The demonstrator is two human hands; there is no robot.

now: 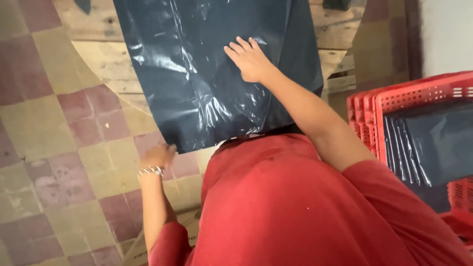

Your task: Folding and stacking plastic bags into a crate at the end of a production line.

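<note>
The dark plastic bag (197,74) is lying flat on the round wooden bench (98,64), its long axis running away from the person, its near end hanging over the bench edge. It is looking glossy, navy-black and heavily creased. The right hand (250,60) is pressing on it, palm down, fingers spread open. The left hand (157,155), a metal bracelet (150,171) at its wrist, is pinching the bag's near corner. To the right, red plastic crates (394,98) are standing stacked, holding more dark bags (433,143). Chequered floor tiles (49,148) are showing underneath.
</note>
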